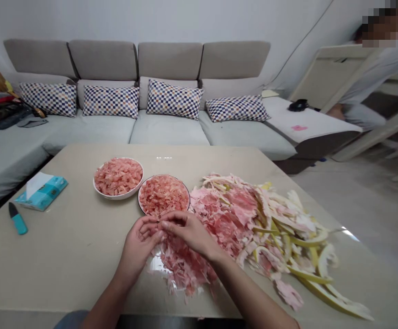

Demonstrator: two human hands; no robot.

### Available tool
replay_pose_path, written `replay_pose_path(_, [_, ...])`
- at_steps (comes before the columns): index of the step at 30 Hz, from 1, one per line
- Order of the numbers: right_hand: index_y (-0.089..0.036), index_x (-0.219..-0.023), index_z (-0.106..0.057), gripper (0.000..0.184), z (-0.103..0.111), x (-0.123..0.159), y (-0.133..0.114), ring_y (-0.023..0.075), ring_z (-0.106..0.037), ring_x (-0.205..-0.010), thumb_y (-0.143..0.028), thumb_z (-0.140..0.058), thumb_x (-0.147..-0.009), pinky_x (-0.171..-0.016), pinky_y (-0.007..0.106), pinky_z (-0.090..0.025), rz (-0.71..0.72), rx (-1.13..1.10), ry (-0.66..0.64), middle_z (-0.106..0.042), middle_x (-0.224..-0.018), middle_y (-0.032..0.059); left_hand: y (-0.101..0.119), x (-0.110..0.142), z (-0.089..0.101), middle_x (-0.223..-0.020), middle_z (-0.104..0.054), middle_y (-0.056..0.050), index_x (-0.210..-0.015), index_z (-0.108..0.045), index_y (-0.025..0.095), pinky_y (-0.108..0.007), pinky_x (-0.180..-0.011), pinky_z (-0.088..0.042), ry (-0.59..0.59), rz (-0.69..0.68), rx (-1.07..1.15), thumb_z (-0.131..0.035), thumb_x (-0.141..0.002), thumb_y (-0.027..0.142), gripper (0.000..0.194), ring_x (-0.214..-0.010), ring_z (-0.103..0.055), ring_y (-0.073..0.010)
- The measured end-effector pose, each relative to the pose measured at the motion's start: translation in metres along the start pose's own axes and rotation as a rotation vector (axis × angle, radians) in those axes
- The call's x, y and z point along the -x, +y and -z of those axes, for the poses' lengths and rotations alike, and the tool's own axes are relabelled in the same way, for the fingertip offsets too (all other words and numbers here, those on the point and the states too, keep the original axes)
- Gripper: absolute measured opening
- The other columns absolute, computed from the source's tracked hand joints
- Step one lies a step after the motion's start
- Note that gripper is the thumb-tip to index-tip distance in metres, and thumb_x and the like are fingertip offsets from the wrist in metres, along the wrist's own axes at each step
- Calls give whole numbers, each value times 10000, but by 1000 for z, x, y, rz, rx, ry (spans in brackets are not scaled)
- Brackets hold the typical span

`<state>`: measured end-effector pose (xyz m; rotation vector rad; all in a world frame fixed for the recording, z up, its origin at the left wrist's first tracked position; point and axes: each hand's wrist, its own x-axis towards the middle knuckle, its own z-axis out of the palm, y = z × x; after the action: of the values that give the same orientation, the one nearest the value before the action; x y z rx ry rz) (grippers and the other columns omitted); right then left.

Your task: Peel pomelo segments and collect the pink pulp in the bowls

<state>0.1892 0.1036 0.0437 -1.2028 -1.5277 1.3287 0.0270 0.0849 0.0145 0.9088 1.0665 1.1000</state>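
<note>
My left hand (137, 244) and my right hand (190, 232) meet fingertip to fingertip just in front of a dark-rimmed bowl (188, 194). Both are closed in a pinch, and whatever lies between the fingers is hidden or too small to name. Pink pomelo flesh (164, 192) in loose pieces fills that bowl. Farther back on the left, a white bowl (118, 197) is heaped with similar pieces. Beneath and to the right of my hands spread torn pink membranes (188, 265). They run into a pile of yellow-green and white pomelo peel (308, 274).
On the table's left lie a teal tissue pack (46, 194) and a teal-handled knife (18, 221) with a dark blade. Behind the table (65, 265) stands a grey sofa (169, 125) with checkered cushions (111, 100). A person (370, 87) sits at the far right beside white furniture.
</note>
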Motion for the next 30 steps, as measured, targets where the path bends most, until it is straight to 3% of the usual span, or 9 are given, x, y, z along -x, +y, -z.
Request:
replay_pose_path(8, [-169, -878, -719, 274, 1, -3, 14, 178, -645, -809, -421, -676, -783, -786, 313, -481, -46, -111, 1, -719, -875, 44, 0, 0, 1, -738, -640, 1, -919, -575, 186, -192, -507, -451, 6, 30, -18, -791, -649, 359, 386, -635, -586, -131])
replay_pose_path(14, [-174, -952, -706, 266, 0, -1, 3, 193, -639, -906, -390, -673, -799, -847, 326, -470, -36, -63, -34, -712, -972, 60, -2, 0, 3, -726, -610, 0, -933, -558, 182, -183, -454, -429, -14, 8, -43, -760, -690, 363, 364, -627, -560, -135])
replay_pose_path(22, [-162, -898, -710, 280, -1, 0, 3, 177, -632, -832, -385, -742, -731, -767, 296, -477, -45, -83, -64, -703, -904, 48, -3, -1, 2, -738, -619, -15, -827, -590, 161, -188, -462, -434, -22, -7, -80, -766, -673, 391, 328, -621, -557, -129])
replay_pose_path(30, [-147, -821, -723, 369, -4, -4, 17, 117, -607, -607, -425, -837, -607, -660, 272, -477, -271, -507, -66, -682, -682, 4, 4, 3, 1, -780, -670, -49, -858, -628, 151, -198, -515, -455, -45, 46, -75, -746, -712, 401, 313, -710, -616, -157])
